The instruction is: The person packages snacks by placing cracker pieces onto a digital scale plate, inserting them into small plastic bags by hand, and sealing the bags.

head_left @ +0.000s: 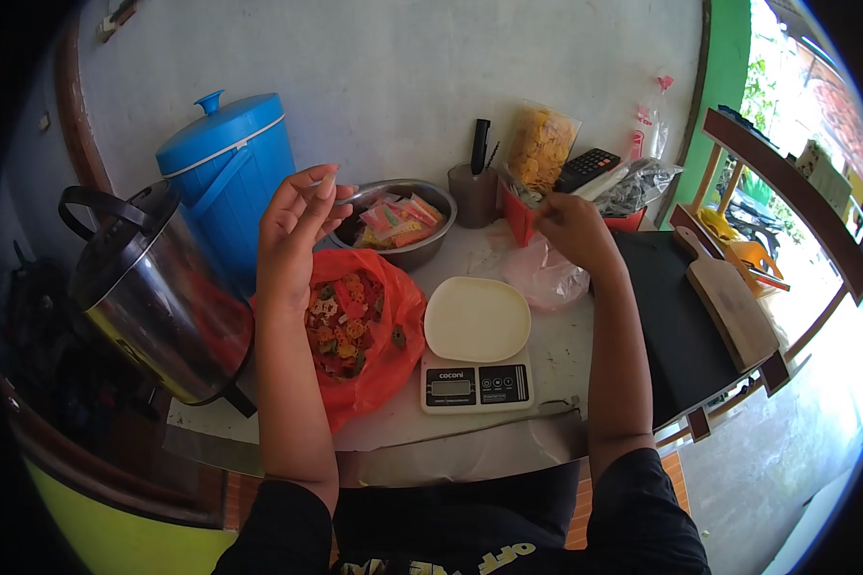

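Observation:
My left hand point(297, 225) is raised above an orange-red plastic bag point(408, 307), palm partly turned up. Its fingers are loosely bent and apart, and I see nothing held in them. Small colourful wheel-shaped snack pieces point(345, 331) fill the bag. My right hand point(580, 230) has its fingers closed, over the edge of a red box point(520, 218) and above a clear plastic bag point(547, 275). What those fingers hold, if anything, is hidden. Between my forearms stands a white kitchen scale point(478, 385) with a bare cream tray point(478, 319) on top.
A metal bowl point(417, 254) of small packets sits behind the bag. At left stand a steel pot point(163, 297) and a blue drink cooler point(230, 163). A brown jug point(472, 196), calculator point(588, 170) and yellow chip pack point(544, 144) line the back; a wooden board point(729, 302) lies right.

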`<state>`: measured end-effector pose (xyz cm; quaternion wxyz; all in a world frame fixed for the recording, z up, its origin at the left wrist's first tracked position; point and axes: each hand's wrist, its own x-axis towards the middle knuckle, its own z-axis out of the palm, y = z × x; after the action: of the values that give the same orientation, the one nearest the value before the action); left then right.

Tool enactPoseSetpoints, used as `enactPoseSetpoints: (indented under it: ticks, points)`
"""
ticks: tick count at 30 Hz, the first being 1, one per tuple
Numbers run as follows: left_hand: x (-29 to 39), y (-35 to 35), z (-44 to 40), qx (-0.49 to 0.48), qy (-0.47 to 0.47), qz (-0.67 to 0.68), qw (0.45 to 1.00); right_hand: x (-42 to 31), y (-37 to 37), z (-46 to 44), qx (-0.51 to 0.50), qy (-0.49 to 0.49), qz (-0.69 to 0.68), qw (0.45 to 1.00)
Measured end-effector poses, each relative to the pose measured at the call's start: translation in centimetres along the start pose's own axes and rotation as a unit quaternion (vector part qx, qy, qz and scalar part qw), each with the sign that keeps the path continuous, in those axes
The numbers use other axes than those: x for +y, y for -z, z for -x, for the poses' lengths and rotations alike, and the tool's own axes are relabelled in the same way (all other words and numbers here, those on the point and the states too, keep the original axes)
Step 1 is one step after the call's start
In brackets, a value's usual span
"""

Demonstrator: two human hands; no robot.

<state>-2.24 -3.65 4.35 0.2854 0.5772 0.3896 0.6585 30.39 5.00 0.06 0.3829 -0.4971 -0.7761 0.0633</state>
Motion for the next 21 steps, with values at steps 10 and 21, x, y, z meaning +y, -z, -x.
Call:
enactPoseSetpoints:
  ticks: [10,21]
  points:
    - [-0.1,-0.2,0.1,-0.009,-0.018,0.016,1.000,6.5,-4.9,0.5,-0.234,-0.033,0.377,0.895]
    - [-0.1,-0.3,0.1,-0.016,-0.014,0.007,1.000,8.7,0.7,-0.4,-0.126,-0.034,0.191,0.973]
